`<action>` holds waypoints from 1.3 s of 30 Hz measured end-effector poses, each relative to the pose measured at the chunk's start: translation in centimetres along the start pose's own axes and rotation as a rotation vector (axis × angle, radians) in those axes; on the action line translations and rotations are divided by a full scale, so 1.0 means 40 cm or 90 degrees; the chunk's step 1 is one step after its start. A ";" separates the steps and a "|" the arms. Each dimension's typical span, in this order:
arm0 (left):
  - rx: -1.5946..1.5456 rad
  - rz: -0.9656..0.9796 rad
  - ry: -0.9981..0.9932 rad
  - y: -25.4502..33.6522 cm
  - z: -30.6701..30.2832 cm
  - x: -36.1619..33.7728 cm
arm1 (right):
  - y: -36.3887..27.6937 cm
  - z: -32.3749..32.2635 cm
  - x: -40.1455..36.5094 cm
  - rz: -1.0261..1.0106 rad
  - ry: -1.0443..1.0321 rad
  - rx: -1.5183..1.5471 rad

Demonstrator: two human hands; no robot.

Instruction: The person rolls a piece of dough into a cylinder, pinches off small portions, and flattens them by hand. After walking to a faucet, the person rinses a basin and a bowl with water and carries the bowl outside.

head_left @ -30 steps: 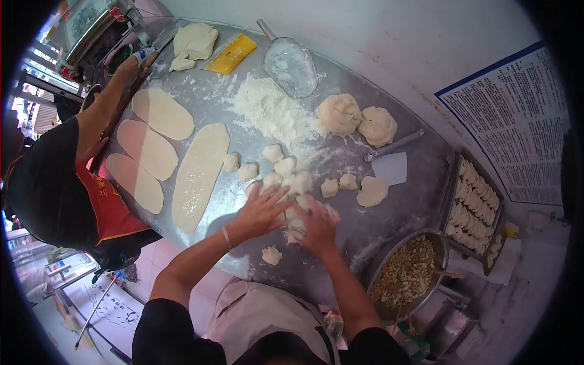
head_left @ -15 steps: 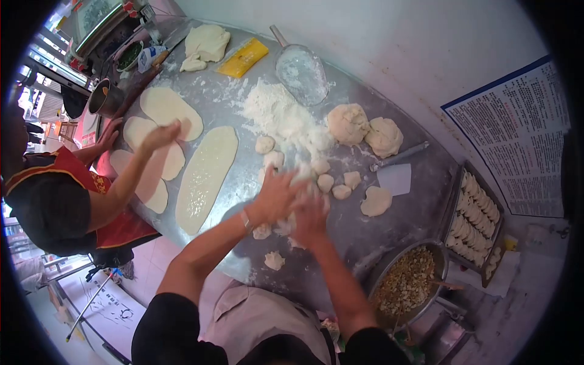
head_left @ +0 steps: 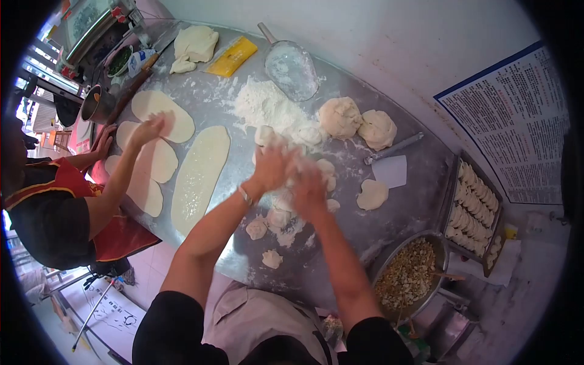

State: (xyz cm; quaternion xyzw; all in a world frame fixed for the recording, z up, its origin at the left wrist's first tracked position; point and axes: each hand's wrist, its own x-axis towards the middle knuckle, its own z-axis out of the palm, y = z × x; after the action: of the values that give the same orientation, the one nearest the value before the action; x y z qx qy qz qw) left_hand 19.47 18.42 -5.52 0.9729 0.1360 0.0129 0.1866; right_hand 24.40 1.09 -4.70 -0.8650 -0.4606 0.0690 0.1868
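My left hand (head_left: 274,167) and my right hand (head_left: 309,190) are close together over small floured dough pieces (head_left: 278,217) on the metal table (head_left: 347,255). Motion smears the fingers of both, and I cannot see whether they grip any dough. More lumps lie around them: one dough piece (head_left: 257,228) in front of my left hand, another lump (head_left: 272,259) nearer me. Beyond my hands is a heap of white flour (head_left: 261,103). A flattened dough piece (head_left: 372,194) lies to the right, and two large dough balls (head_left: 339,117) sit behind it.
A co-worker's hand (head_left: 149,129) is over oval dough sheets (head_left: 161,161) at left; a long sheet (head_left: 201,182) lies nearer me. A scoop (head_left: 292,70) and white scraper (head_left: 389,171) lie beyond. To the right stand a bowl (head_left: 446,258) of chopped filling and a dumpling tray (head_left: 449,182).
My hands have shifted slightly across the dough pieces, uncovering lumps in front of them. Several pieces to the right now sit closer together by my right hand. The view has shifted slightly.
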 end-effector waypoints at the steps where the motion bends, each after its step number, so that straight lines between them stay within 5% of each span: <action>1: -0.012 0.084 -0.119 0.033 -0.049 -0.053 | -0.043 -0.034 -0.051 -0.035 -0.061 0.011; 4: -0.159 0.208 -0.112 0.058 -0.100 -0.255 | -0.082 -0.062 -0.237 -0.027 -0.122 0.046; 7: 0.052 0.240 -0.124 -0.002 -0.152 -0.282 | 0.010 -0.070 -0.286 0.009 -0.002 -0.059; 9: 0.097 0.185 -0.034 -0.079 -0.076 -0.215 | 0.113 -0.069 -0.206 -0.060 0.080 -0.116; 11: 0.208 0.101 0.010 -0.104 -0.090 -0.125 | 0.173 -0.084 -0.091 0.002 0.044 -0.141; 14: 0.107 -0.063 0.171 -0.106 -0.085 -0.017 | 0.170 -0.068 0.014 0.063 0.089 -0.112; 16: -0.097 -0.042 0.126 -0.090 -0.054 -0.003 | 0.084 -0.038 0.048 0.051 0.109 -0.051; 19: -0.285 0.079 0.054 -0.060 -0.038 -0.077 | -0.122 0.015 -0.110 -0.014 -0.032 0.027; 22: -0.230 0.068 0.022 -0.006 -0.127 -0.261 | -0.267 -0.050 -0.285 -0.164 -0.173 0.150; 25: -0.151 0.179 -0.029 -0.006 -0.114 -0.412 | -0.167 0.044 -0.407 -0.148 -0.071 0.080; 26: -0.121 0.195 -0.051 -0.008 -0.113 -0.408 | -0.096 0.059 -0.391 -0.006 -0.203 0.089; 28: -0.065 0.222 -0.094 -0.011 -0.107 -0.401 | 0.048 0.049 -0.322 0.042 0.053 0.079; 31: 0.048 0.149 0.051 -0.094 -0.013 -0.280 | 0.164 -0.030 -0.138 0.134 0.245 0.092; 33: -0.069 0.014 0.210 -0.128 0.030 -0.168 | 0.137 -0.027 -0.061 0.156 0.211 0.019; 39: -0.081 -0.148 0.192 -0.097 -0.095 0.095 | -0.093 -0.051 -0.147 0.002 0.065 -0.020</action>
State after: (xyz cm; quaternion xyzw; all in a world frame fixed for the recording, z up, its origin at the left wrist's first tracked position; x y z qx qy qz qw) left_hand 21.84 24.30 -3.52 0.9240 0.2726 0.1454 0.2252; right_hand 18.79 -2.41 -1.67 -0.8710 -0.4501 0.0177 0.1963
